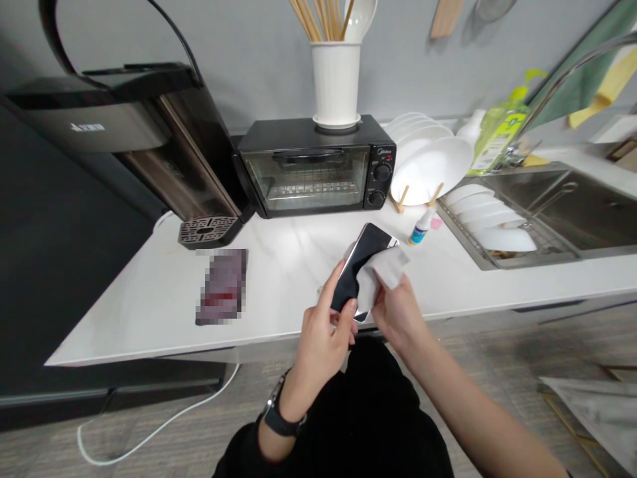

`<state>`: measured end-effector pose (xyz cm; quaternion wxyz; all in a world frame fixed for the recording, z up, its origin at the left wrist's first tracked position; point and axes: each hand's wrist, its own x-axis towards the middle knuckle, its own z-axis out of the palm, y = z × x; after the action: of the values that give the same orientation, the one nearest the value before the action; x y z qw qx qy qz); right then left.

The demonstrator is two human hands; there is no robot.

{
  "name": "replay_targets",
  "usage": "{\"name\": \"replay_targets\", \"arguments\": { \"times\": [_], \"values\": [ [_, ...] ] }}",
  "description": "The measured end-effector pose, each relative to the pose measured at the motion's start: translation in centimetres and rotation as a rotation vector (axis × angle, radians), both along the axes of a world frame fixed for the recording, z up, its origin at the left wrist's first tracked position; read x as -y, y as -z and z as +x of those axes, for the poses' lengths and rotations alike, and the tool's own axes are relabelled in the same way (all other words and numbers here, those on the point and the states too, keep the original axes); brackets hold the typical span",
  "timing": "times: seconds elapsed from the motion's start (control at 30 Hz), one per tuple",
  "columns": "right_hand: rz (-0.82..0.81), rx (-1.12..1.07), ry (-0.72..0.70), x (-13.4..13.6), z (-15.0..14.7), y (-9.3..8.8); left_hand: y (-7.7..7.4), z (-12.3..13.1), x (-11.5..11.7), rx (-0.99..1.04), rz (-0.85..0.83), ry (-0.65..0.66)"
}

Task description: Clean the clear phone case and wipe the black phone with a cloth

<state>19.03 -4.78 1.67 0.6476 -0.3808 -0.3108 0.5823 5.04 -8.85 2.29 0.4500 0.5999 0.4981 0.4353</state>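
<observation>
My left hand (323, 332), with a dark watch on its wrist, grips a black smartphone (361, 255) by its lower left side, thumb across the edge. The phone is tilted, just over the counter's front edge. In my right hand (401, 309) a light grey cloth (383, 269) is bunched and lies against the phone's right side; the fingertips are partly hidden by it. A small white spray bottle (421, 229) with a blue label stands on the counter beyond the right hand. Further left, a dark flat item (222, 287), blurred out by pixels, lies on the counter.
Behind the white counter (283, 265) stand a black toaster oven (318, 166) and, at left, a water dispenser (164, 146). White plates (430, 169) stand in a wooden rack. To the right is a sink (592, 206) with bowls (490, 212) on a wire rack.
</observation>
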Motion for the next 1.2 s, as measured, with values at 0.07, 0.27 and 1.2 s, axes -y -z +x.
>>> {"name": "replay_targets", "arguments": {
  "times": [0.07, 0.27, 1.2],
  "values": [
    [-0.016, -0.03, -0.064, 0.0, 0.0, -0.1, -0.1, 0.0, 0.1, -0.001, 0.016, -0.018],
    [0.05, -0.033, 0.122, -0.7, 0.7, 0.1, -0.4, -0.4, 0.8, -0.017, -0.01, 0.043],
    [0.279, 0.426, -0.31, -3.2, 2.9, 1.1, -8.4, -3.0, -9.8, -0.476, 0.475, 0.273]
  ]
}}
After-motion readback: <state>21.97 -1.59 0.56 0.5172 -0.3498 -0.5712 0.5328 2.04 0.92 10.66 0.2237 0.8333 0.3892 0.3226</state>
